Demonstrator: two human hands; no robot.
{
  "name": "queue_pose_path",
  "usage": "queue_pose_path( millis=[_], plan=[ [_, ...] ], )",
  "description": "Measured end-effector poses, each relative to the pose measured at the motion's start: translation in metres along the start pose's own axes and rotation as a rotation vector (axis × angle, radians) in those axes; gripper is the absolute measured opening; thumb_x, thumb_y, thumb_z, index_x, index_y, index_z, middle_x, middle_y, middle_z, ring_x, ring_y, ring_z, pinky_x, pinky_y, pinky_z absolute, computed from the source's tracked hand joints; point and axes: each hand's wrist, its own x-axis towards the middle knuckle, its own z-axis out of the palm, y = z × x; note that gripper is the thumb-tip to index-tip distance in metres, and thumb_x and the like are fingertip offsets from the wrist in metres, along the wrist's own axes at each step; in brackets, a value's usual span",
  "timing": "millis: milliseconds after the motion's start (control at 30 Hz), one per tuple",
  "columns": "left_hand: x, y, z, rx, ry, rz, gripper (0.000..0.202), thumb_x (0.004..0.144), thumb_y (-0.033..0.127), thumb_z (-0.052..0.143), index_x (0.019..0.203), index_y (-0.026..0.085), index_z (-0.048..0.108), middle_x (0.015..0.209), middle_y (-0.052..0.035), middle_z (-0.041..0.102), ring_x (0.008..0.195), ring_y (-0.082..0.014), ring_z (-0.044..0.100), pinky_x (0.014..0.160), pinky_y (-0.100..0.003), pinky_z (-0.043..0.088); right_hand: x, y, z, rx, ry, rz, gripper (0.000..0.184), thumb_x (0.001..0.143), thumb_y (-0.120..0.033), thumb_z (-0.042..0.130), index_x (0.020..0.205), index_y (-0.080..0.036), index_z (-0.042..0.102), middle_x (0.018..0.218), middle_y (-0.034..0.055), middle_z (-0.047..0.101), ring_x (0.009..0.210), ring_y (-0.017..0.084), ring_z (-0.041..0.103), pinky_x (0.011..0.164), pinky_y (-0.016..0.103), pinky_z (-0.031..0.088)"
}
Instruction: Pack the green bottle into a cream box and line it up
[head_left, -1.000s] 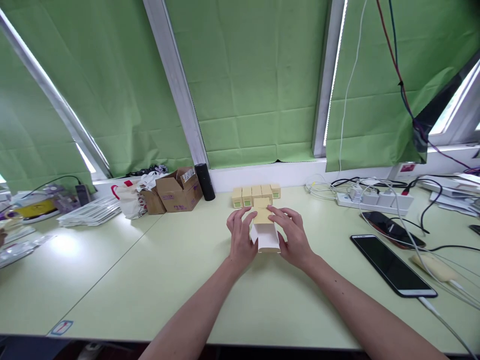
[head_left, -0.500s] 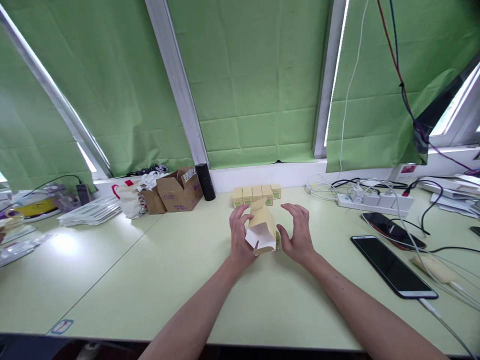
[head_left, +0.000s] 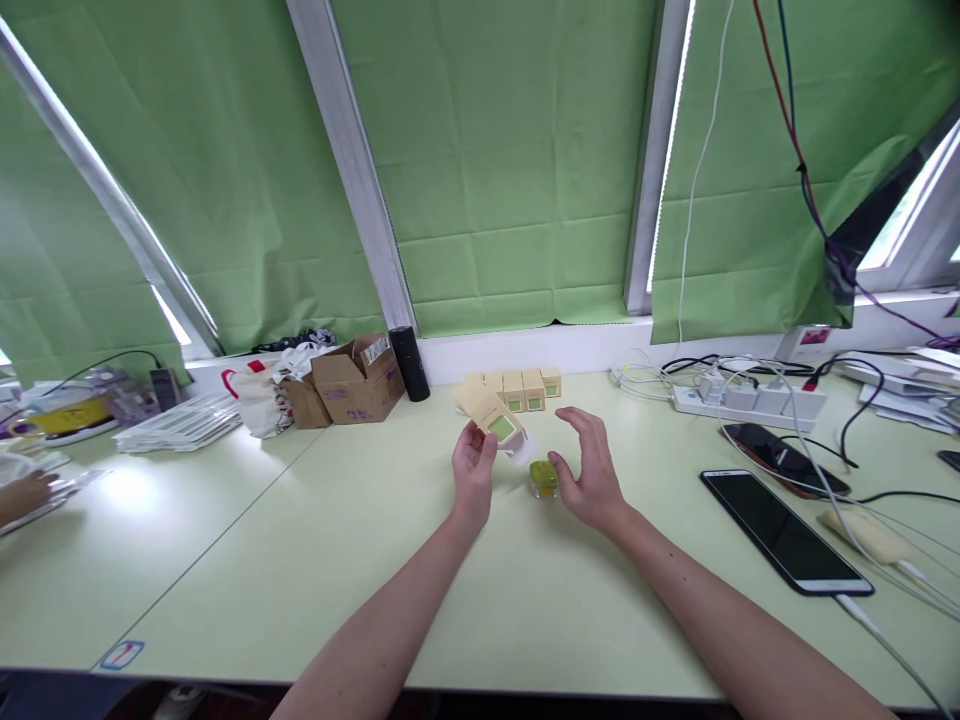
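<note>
Green blinds (head_left: 510, 170) back pale, perhaps laminate, table (head_left: 337, 560).

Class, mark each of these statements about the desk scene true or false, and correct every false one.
1. The left hand holds a tilted yellow carton. True.
2. A small green jar stands on the table by the right hand. True.
3. The right hand grips the carton. False: it is open beside the jar.
4. The black phone lies left of both hands. False: it lies to the right.
5. A row of small cartons stands behind the hands. True.
</note>
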Motion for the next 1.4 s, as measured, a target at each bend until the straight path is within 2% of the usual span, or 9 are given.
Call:
queue_pose_path(
  millis=[133, 367, 600, 767, 867, 967, 1133, 1300, 1400],
  plan=[
    [-0.001, 0.003, 0.003, -0.057, -0.088, -0.06, 0.055, 0.092, 0.054, 0.077, 0.132, 0.018, 0.07, 0.139, -0.0151, 0.072, 0.132, -0.0307, 0.065, 0.111, -0.041, 0.05, -0.001, -0.003, 0.001, 0.129, -0.105, 0.048, 0.051, 0.104, -0.026, 0.051, 0.154, -0.033, 0.04, 0.153, 0.0149, 0.047, 0.139, 0.032, 0.054, 0.11, 0.059, 0.053],
    [-0.004, 0.011, 0.007, -0.067, -0.182, -0.117, 0.05, 0.092, 0.053, 0.076, 0.127, 0.017, 0.076, 0.133, -0.0139, 0.076, 0.129, -0.032, 0.068, 0.113, -0.044, 0.05, -0.003, -0.009, 0.001, 0.221, -0.197, 0.08, 0.049, 0.107, -0.022, 0.041, 0.154, -0.038, 0.043, 0.16, 0.0134, 0.037, 0.127, 0.027, 0.064, 0.105, 0.056, 0.059],
    [-0.006, 0.011, 0.007, -0.048, -0.235, -0.174, 0.055, 0.093, 0.054, 0.074, 0.135, 0.018, 0.072, 0.136, -0.0131, 0.074, 0.126, -0.0303, 0.069, 0.108, -0.04, 0.052, -0.002, -0.011, 0.002, 0.254, -0.203, 0.114, 0.046, 0.106, -0.016, 0.036, 0.142, -0.036, 0.056, 0.158, 0.012, 0.037, 0.124, 0.024, 0.066, 0.098, 0.05, 0.064],
    [-0.008, 0.008, 0.007, -0.035, -0.24, -0.189, 0.063, 0.094, 0.06, 0.071, 0.142, 0.02, 0.065, 0.14, -0.0127, 0.071, 0.131, -0.0303, 0.066, 0.111, -0.042, 0.05, -0.002, -0.01, 0.005, 0.301, -0.159, 0.153, 0.043, 0.105, -0.017, 0.037, 0.136, -0.033, 0.062, 0.151, 0.0122, 0.044, 0.133, 0.026, 0.059, 0.103, 0.05, 0.062],
    [-0.01, 0.007, 0.006, -0.013, -0.192, -0.184, 0.07, 0.097, 0.062, 0.066, 0.154, 0.024, 0.05, 0.132, -0.0121, 0.073, 0.128, -0.0293, 0.066, 0.109, -0.044, 0.049, -0.001, -0.009, 0.005, 0.321, -0.148, 0.166, 0.04, 0.106, -0.019, 0.041, 0.137, -0.033, 0.062, 0.148, 0.0123, 0.046, 0.132, 0.026, 0.059, 0.103, 0.05, 0.062],
    [-0.013, 0.008, 0.005, 0.045, -0.175, -0.127, 0.069, 0.097, 0.06, 0.066, 0.154, 0.028, 0.043, 0.128, -0.0106, 0.07, 0.119, -0.0267, 0.068, 0.102, -0.041, 0.052, -0.001, -0.009, 0.005, 0.345, -0.123, 0.222, 0.036, 0.106, -0.025, 0.045, 0.137, -0.032, 0.063, 0.149, 0.0127, 0.045, 0.117, 0.023, 0.066, 0.099, 0.048, 0.064],
    [-0.016, 0.013, 0.005, 0.152, -0.227, 0.002, 0.058, 0.094, 0.051, 0.073, 0.145, 0.032, 0.052, 0.154, -0.0124, 0.049, 0.112, -0.0238, 0.064, 0.093, -0.038, 0.055, 0.001, -0.009, 0.004, 0.379, -0.078, 0.331, 0.033, 0.107, -0.036, 0.05, 0.136, -0.032, 0.064, 0.148, 0.0129, 0.044, 0.102, 0.019, 0.07, 0.094, 0.046, 0.066],
    [-0.016, 0.012, 0.006, 0.27, -0.292, 0.139, 0.043, 0.092, 0.043, 0.075, 0.133, 0.03, 0.067, 0.152, -0.0119, 0.05, 0.145, -0.0326, 0.047, 0.112, -0.044, 0.047, 0.001, -0.01, 0.003, 0.378, -0.105, 0.339, 0.034, 0.106, -0.04, 0.051, 0.136, -0.032, 0.064, 0.149, 0.0136, 0.043, 0.1, 0.019, 0.069, 0.088, 0.045, 0.067],
    [-0.014, 0.008, 0.005, 0.296, -0.286, 0.159, 0.04, 0.093, 0.04, 0.075, 0.131, 0.03, 0.07, 0.15, -0.0125, 0.051, 0.149, -0.0326, 0.044, 0.11, -0.043, 0.047, -0.001, -0.01, 0.003, 0.365, -0.119, 0.339, 0.035, 0.106, -0.039, 0.052, 0.138, -0.032, 0.064, 0.152, 0.0134, 0.042, 0.103, 0.02, 0.069, 0.089, 0.045, 0.067]
  ],
)
